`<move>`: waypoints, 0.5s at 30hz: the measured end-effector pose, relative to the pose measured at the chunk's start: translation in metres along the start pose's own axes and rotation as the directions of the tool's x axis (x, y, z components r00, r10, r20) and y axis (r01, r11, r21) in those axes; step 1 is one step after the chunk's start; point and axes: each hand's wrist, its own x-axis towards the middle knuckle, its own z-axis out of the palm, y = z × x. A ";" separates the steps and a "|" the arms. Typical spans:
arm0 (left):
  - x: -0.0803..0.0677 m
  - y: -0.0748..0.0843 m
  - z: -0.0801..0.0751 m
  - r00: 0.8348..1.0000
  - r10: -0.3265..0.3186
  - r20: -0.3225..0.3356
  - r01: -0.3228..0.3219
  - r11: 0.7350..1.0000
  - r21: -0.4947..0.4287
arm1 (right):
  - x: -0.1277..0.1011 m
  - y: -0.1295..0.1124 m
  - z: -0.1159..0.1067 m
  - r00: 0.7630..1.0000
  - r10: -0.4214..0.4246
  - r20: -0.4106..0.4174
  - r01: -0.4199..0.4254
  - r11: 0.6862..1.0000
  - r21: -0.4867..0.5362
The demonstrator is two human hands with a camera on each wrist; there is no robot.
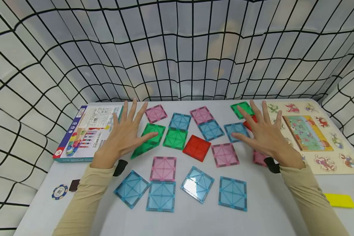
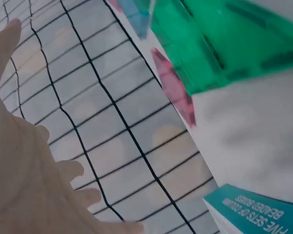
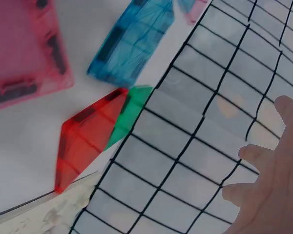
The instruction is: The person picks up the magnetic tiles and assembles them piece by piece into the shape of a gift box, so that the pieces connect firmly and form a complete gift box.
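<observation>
Both hands hover over a white table with fingers spread and nothing held. The left hand is nearest the green tiles and the boxed set on its left. My right hand is over the right side, beside a blue tile, partly covering a red tile and a pink tile. Translucent square tiles lie scattered between the hands, among them a red tile, a pink tile and a blue tile. In the left wrist view a green tile appears large.
A printed box lies at the left back, a wooden picture board at the right. Toward the front are a poker chip, a small dark block and a yellow block. Black netting rises behind the table.
</observation>
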 end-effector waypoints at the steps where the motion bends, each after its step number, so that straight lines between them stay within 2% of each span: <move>1: -0.002 0.002 0.000 1.000 0.017 0.019 -0.016 0.999 -0.029 | 0.000 -0.004 0.000 1.000 -0.013 0.003 0.013 1.000 -0.003; 4: -0.014 0.013 0.000 0.992 0.095 0.087 -0.084 0.988 -0.127 | 0.000 -0.021 0.001 0.997 -0.067 0.035 0.067 0.998 -0.009; 7: -0.034 0.027 0.004 0.970 0.194 0.149 -0.163 0.966 -0.199 | 0.000 -0.043 0.002 0.982 -0.158 0.105 0.158 0.987 0.014; 11: -0.062 0.045 0.016 0.924 0.293 0.244 -0.234 0.942 -0.241 | -0.002 -0.067 0.003 0.928 -0.283 0.244 0.260 0.958 0.123; 13: -0.073 0.052 0.022 0.898 0.311 0.312 -0.242 0.940 -0.240 | -0.003 -0.075 0.004 0.896 -0.327 0.302 0.288 0.943 0.168; 15: -0.082 0.057 0.029 0.873 0.315 0.374 -0.240 0.942 -0.233 | -0.004 -0.081 0.007 0.873 -0.355 0.334 0.301 0.932 0.202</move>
